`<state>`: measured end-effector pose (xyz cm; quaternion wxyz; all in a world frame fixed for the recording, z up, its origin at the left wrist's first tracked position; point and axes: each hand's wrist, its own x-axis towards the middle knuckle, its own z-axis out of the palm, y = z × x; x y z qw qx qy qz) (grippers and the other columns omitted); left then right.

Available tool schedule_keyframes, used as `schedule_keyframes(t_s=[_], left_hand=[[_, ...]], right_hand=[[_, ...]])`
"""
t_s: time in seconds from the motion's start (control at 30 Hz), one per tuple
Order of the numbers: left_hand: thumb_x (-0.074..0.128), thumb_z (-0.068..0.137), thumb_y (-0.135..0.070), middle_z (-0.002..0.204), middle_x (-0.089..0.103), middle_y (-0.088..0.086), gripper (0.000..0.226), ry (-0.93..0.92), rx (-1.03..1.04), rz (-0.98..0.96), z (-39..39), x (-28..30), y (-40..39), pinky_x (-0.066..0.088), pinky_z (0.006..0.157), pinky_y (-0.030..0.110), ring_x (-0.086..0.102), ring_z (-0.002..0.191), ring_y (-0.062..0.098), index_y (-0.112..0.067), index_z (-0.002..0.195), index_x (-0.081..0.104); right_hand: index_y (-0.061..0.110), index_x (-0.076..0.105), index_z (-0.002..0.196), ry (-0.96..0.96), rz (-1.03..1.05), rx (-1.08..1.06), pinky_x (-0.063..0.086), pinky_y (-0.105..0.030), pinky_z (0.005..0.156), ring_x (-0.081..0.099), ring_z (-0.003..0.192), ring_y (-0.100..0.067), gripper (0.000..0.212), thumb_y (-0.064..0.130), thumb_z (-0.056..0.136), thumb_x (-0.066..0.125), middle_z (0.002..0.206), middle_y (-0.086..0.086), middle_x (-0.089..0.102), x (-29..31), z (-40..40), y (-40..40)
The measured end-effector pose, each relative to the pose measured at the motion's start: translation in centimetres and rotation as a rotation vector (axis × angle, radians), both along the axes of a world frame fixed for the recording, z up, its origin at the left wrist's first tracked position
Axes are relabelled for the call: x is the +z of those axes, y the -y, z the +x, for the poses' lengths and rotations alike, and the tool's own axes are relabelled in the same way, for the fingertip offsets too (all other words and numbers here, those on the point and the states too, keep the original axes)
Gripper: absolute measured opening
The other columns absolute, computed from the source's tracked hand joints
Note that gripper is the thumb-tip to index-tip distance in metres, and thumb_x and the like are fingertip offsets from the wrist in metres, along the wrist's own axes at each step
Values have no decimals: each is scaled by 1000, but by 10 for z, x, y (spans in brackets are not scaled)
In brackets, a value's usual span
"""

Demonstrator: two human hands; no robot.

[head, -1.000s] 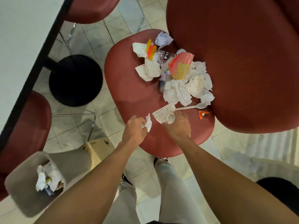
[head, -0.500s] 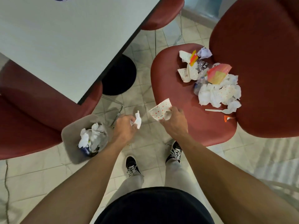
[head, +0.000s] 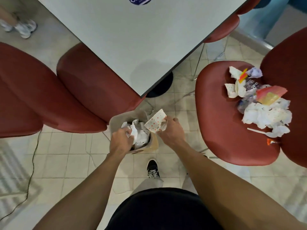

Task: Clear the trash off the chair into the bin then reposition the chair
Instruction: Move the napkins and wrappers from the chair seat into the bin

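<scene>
Crumpled white tissue (head: pixel 133 132) pinched by left hand (head: pixel 121 141) over bin (head: pixel 114 121). Dotted paper cup (head: pixel 155 122) gripped by right hand (head: pixel 171 131) at bin's right edge. Remaining trash pile (head: pixel 264 105) left on red chair (head: pixel 221 123) at right.

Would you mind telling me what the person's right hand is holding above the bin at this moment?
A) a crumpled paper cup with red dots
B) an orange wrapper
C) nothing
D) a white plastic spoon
A: the right hand grips the dotted paper cup over the bin; the plastic spoon lies on the chair.
</scene>
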<state>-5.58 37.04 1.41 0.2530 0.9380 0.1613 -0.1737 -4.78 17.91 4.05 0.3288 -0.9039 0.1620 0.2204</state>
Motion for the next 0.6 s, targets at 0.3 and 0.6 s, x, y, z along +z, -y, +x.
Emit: schedule_keyframes(t_s=[0.3,0.6], left_hand=[[59,87,-31,113,63,2,20,-16,53,101,10,-1,-37,46,78,36,59,102,29,-30,105,67],[59,87,-29,111,67,4,27,-27,-79,104,37,0,12,50,83,36,61,100,29,-30,113,64]], right_hand=[[31,30,141,18,74,127,41,-29,81,57,109,-28,70,23,82,67,129,-7,44,-1,15,-53],[22,26,147,-21,35,32,50,-41,94,53,113,-30,73,14,84,63,136,-12,38,-7,22,17]])
